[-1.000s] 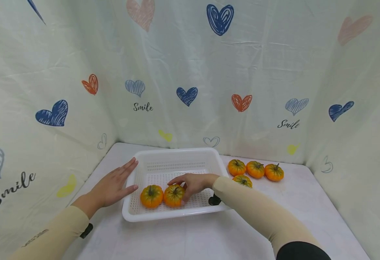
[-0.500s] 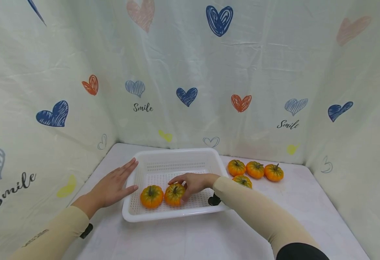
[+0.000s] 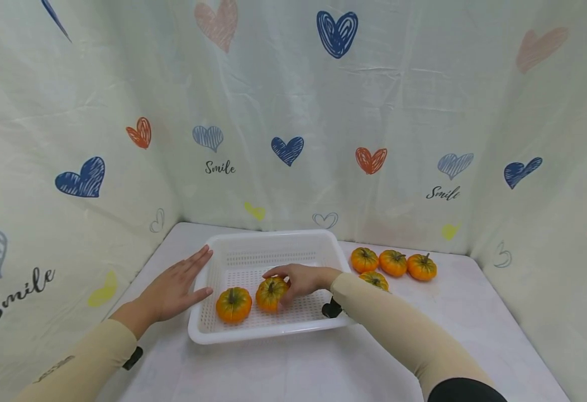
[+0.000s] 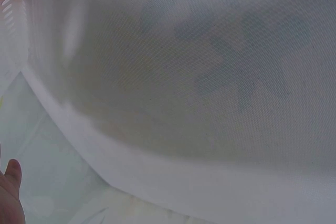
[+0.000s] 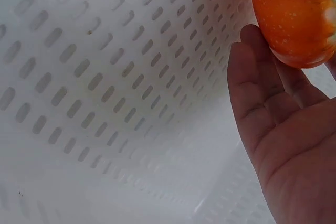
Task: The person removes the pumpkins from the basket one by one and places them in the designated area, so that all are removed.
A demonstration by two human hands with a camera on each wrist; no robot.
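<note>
Over the front half of a white perforated plastic basket point(image 3: 268, 336), my right hand point(image 3: 303, 281) grips a small orange pumpkin point(image 3: 270, 295) between thumb and fingers. In the right wrist view the pumpkin point(image 5: 294, 19) shows its smooth orange side and pale base, with fingers point(image 5: 252, 82) along it. A second small pumpkin point(image 3: 233, 305) sits in the basket just to the left, stem up. My left hand point(image 3: 175, 287) lies with straight fingers at the basket's left rim, its thumb reaching over the edge. The left wrist view catches only a bit of that hand point(image 4: 10, 195).
Right of the basket, several more pumpkins point(image 3: 394, 262) stand on the white-covered table point(image 3: 454, 312). One pumpkin point(image 3: 375, 280) is partly hidden behind my right sleeve point(image 3: 404, 324). A pale curtain point(image 3: 323, 100) printed with hearts closes off the back and sides.
My right hand has lifted the gripped pumpkin slightly and shifted it away from the second one, so a gap now shows between them. The left hand has stayed at the rim.
</note>
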